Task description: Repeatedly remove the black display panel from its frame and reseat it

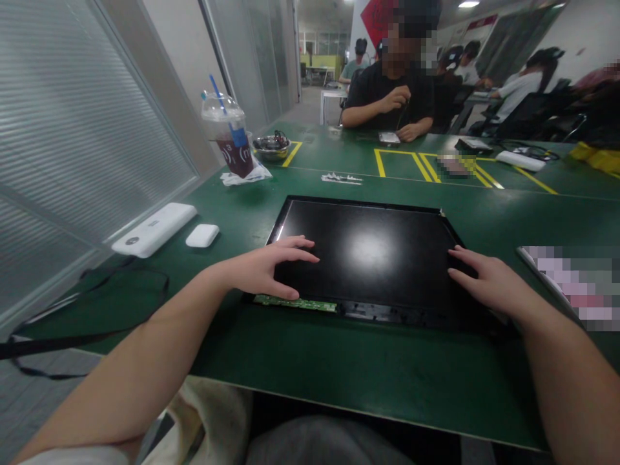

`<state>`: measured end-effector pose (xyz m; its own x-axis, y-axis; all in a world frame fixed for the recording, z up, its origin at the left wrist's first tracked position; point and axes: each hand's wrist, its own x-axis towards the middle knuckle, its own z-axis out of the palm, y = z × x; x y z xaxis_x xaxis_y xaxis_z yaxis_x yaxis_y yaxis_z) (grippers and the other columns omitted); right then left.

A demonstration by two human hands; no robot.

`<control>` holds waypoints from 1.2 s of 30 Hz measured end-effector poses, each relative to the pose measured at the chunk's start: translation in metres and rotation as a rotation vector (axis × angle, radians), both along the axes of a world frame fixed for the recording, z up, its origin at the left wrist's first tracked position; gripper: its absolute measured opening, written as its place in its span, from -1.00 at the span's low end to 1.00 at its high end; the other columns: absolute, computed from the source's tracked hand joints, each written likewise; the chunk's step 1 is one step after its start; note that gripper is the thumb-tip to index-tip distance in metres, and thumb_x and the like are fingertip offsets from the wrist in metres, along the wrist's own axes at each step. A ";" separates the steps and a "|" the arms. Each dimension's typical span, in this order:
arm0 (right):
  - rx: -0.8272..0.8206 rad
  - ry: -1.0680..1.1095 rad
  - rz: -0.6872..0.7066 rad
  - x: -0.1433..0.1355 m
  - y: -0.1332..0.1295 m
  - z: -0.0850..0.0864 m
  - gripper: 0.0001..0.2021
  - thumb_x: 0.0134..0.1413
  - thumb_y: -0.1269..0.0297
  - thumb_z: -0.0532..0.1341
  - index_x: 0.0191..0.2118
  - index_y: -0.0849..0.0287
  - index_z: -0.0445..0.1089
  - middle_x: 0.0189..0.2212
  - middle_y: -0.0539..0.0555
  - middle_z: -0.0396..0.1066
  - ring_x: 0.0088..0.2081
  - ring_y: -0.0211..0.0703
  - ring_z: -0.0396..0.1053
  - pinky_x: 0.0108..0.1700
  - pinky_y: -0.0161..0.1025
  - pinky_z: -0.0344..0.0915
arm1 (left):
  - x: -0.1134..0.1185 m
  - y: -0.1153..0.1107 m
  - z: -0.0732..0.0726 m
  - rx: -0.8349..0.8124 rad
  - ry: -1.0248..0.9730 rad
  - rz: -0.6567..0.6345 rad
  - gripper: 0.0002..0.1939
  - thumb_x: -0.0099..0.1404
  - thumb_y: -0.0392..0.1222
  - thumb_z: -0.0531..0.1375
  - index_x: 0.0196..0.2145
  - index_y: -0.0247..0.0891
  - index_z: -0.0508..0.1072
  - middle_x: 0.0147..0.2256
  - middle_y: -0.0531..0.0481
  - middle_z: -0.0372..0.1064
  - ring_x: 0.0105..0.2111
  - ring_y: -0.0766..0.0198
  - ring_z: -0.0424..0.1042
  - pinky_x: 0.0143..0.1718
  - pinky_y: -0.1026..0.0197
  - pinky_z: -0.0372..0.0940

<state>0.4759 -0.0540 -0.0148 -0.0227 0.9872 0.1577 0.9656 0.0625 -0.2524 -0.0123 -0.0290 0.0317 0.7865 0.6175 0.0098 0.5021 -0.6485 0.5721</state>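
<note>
A black flat display panel (339, 226) lies on the green table in front of me, a bright glare spot on its glossy face. Along its near edge, at the left, runs a narrow green circuit board (314, 305). My left hand (271, 266) is over the panel's left side, fingers stretched and apart, the thumb close to the circuit board. At the right edge of the panel is my right hand (489, 278), its fingers extended over the border. Neither hand grips anything; whether the fingertips touch the panel I cannot tell.
To the left lie a white power bank (155, 229), a small white case (202, 236) and a black strap (97, 337). A drink cup (235, 145) stands behind them by a metal bowl (272, 148). A phone-like item (571, 284) lies right. A person (392, 90) sits opposite.
</note>
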 end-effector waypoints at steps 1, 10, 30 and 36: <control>0.001 0.000 0.002 0.000 0.000 0.000 -0.45 0.11 -0.01 0.13 0.16 0.07 0.49 0.22 0.19 0.42 0.21 0.30 0.39 0.28 0.29 0.25 | -0.002 0.001 0.001 0.008 -0.012 -0.002 -0.31 0.22 -0.05 0.41 0.28 -0.06 0.38 0.41 -0.22 0.10 0.43 -0.11 0.02 0.38 -0.19 0.02; -0.013 0.000 0.001 0.000 0.000 0.001 -0.42 0.10 -0.01 0.12 0.17 0.13 0.49 0.24 0.23 0.40 0.21 0.33 0.39 0.28 0.27 0.26 | -0.005 0.001 0.003 -0.012 -0.003 0.013 -0.26 0.20 -0.05 0.43 0.30 -0.05 0.36 0.43 -0.21 0.06 0.44 -0.11 -0.01 0.38 -0.19 -0.01; -0.111 -0.008 -0.034 -0.010 -0.004 0.015 -0.39 0.18 0.05 0.06 0.21 0.34 0.42 0.29 0.32 0.32 0.25 0.22 0.36 0.32 0.09 0.20 | 0.000 0.006 0.005 0.008 -0.100 0.220 -0.39 0.31 0.11 0.27 0.24 -0.15 0.42 0.35 -0.21 0.22 0.36 -0.06 0.18 0.37 -0.10 0.04; -0.098 0.149 -0.138 -0.012 -0.004 0.021 -0.41 0.14 0.00 0.09 0.18 0.22 0.45 0.37 0.24 0.22 0.32 0.22 0.27 0.31 0.09 0.22 | -0.006 0.023 -0.016 0.293 -0.046 0.703 -0.32 0.34 0.14 0.13 0.22 -0.43 0.39 0.29 -0.42 0.23 0.32 -0.15 0.21 0.35 -0.16 0.06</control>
<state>0.4635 -0.0581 0.0060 0.1304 0.9901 0.0519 0.9147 -0.1000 -0.3916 -0.0181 -0.0060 0.0159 0.2039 0.9401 0.2732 0.8328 -0.3132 0.4564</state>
